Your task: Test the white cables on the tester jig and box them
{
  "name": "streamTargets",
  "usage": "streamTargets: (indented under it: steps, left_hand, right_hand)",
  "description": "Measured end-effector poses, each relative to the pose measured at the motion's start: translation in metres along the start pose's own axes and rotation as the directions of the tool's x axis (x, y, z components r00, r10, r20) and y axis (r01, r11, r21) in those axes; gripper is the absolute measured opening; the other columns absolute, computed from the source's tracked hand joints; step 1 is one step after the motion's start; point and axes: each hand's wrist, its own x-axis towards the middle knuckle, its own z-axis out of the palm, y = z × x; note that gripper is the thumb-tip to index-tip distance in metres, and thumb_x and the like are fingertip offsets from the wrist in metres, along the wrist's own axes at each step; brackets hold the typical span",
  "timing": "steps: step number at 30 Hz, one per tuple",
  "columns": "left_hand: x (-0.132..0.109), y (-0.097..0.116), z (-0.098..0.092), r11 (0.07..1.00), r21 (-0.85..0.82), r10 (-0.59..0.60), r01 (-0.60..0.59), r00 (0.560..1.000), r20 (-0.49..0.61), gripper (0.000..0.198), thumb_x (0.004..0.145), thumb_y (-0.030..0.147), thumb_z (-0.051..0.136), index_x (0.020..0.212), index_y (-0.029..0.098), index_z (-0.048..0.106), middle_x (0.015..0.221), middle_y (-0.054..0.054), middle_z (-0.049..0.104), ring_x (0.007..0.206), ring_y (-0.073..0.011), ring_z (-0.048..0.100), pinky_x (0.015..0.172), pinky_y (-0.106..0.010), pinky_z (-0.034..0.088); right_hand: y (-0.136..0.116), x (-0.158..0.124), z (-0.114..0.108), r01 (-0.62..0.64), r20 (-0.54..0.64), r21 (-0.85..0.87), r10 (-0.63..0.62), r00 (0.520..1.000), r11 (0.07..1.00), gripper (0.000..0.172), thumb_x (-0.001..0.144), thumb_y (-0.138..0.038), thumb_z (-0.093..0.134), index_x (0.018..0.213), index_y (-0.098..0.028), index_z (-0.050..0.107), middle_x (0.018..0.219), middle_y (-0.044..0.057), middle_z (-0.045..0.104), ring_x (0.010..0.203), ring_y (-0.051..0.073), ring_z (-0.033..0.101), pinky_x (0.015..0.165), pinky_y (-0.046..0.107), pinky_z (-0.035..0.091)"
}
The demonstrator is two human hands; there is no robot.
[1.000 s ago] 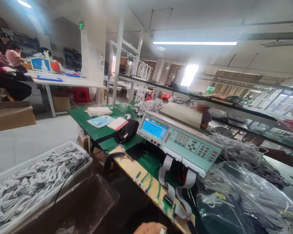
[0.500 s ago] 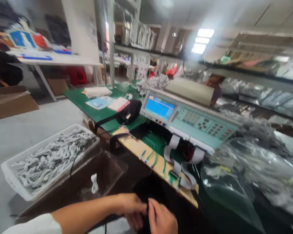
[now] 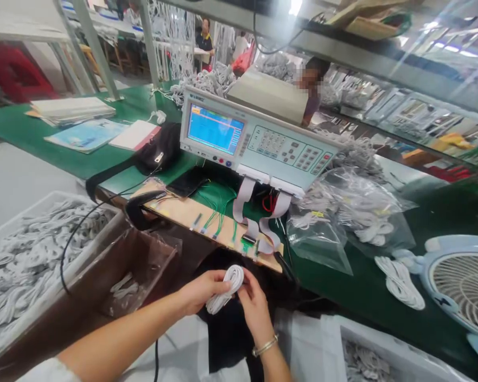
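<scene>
Both my hands hold one coiled white cable bundle (image 3: 228,289) low in the middle of the view, just in front of the bench edge. My left hand (image 3: 199,292) grips its lower part with fingers curled. My right hand (image 3: 254,305), a bracelet on its wrist, pinches the upper loop. Just beyond them a wooden test board (image 3: 201,215) with green wires and connectors lies on the green bench. Behind it stands a pale green tester (image 3: 258,143) with a lit blue screen and keypad.
A brown bin (image 3: 115,276) holding a few cables and a white crate (image 3: 27,254) full of white cables stand at the left. Clear bags of cables (image 3: 342,212), a loose coil (image 3: 400,281) and a fan (image 3: 462,286) sit at the right. A black pouch (image 3: 159,151) and booklets (image 3: 87,132) lie further back.
The view has dropped and swung right. My hands, barely visible a second ago, have come together and now hold a white cable coil in plain sight.
</scene>
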Motion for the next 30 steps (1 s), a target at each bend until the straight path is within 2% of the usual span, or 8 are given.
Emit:
streamTargets:
  steps: [3,8,11,18,21,24,27,30]
  left_hand:
    - [-0.001,-0.005,0.006,0.999,-0.052,0.011,-0.012,1.000,-0.013,0.028,0.062,0.030,0.064,0.083,0.012,0.058,0.073,-0.005,0.060,0.067,-0.0144,0.056,0.069,-0.028,0.040]
    - [-0.001,-0.011,0.013,0.995,-0.022,0.095,-0.097,0.992,-0.082,0.027,0.063,0.028,0.065,0.083,0.011,0.058,0.071,-0.005,0.060,0.063,-0.0122,0.055,0.065,-0.025,0.040]
    - [-0.003,-0.010,0.019,0.994,-0.081,0.075,-0.079,0.996,-0.057,0.027,0.063,0.027,0.065,0.082,0.010,0.059,0.068,-0.005,0.061,0.060,-0.0112,0.055,0.062,-0.022,0.040]
    - [-0.002,-0.008,0.027,0.990,-0.138,-0.022,0.014,0.998,-0.057,0.027,0.061,0.028,0.066,0.083,0.011,0.061,0.072,-0.006,0.062,0.062,-0.0108,0.055,0.064,-0.022,0.040]
    - [0.001,-0.008,0.024,0.996,-0.084,0.028,-0.032,0.998,-0.048,0.029,0.062,0.029,0.066,0.084,0.011,0.060,0.074,-0.006,0.061,0.065,-0.0117,0.055,0.069,-0.025,0.039]
    - [0.001,-0.007,0.021,0.993,0.013,0.115,-0.115,0.993,-0.041,0.034,0.059,0.028,0.068,0.088,0.012,0.058,0.079,-0.005,0.061,0.070,-0.0127,0.054,0.068,-0.024,0.038]
    - [0.001,-0.005,0.020,0.988,0.044,0.146,-0.145,0.989,-0.023,0.035,0.062,0.032,0.065,0.090,0.013,0.056,0.081,-0.004,0.058,0.071,-0.0118,0.052,0.067,-0.022,0.036]
    - [0.002,-0.002,0.021,0.983,0.091,0.154,-0.158,0.987,0.045,0.034,0.071,0.044,0.051,0.074,0.012,0.057,0.075,-0.003,0.056,0.071,-0.0122,0.051,0.068,-0.023,0.036]
  right_hand:
    - [-0.004,-0.004,0.003,0.009,0.028,0.108,-0.012,1.000,0.994,0.038,0.075,-0.027,0.050,0.112,-0.019,0.046,0.110,0.008,0.056,0.093,0.020,0.055,0.075,0.031,0.047]
    - [-0.011,-0.019,0.006,0.058,-0.169,-0.002,-0.057,0.984,0.998,0.027,0.072,-0.027,0.053,0.097,-0.016,0.053,0.082,0.006,0.063,0.068,0.017,0.060,0.061,0.026,0.049]
    - [-0.017,-0.022,0.005,0.092,-0.204,0.037,-0.082,0.976,0.995,0.021,0.070,-0.023,0.053,0.089,-0.016,0.052,0.073,0.003,0.060,0.060,0.014,0.058,0.054,0.023,0.049]
    - [-0.025,-0.018,-0.002,-0.014,-0.141,0.211,0.045,0.989,0.977,0.017,0.072,-0.030,0.053,0.080,-0.015,0.053,0.065,0.002,0.058,0.054,0.013,0.056,0.048,0.023,0.046]
    - [-0.024,-0.015,-0.004,-0.035,-0.127,0.185,0.059,0.990,0.982,0.016,0.070,-0.027,0.055,0.081,-0.015,0.055,0.069,0.002,0.060,0.058,0.014,0.056,0.051,0.024,0.046]
    - [-0.020,-0.013,-0.007,-0.046,-0.130,0.166,0.068,0.989,0.985,0.008,0.069,-0.022,0.055,0.073,-0.015,0.057,0.057,-0.001,0.057,0.051,0.011,0.052,0.047,0.020,0.042]
    - [-0.014,-0.013,-0.009,-0.072,-0.161,0.289,0.123,0.979,0.955,0.008,0.068,-0.022,0.055,0.069,-0.014,0.057,0.050,-0.003,0.053,0.047,0.008,0.048,0.044,0.018,0.038]
    - [-0.010,-0.014,-0.010,-0.094,-0.191,0.402,0.184,0.964,0.911,0.012,0.067,-0.025,0.057,0.069,-0.013,0.057,0.051,-0.003,0.054,0.046,0.008,0.048,0.044,0.019,0.038]
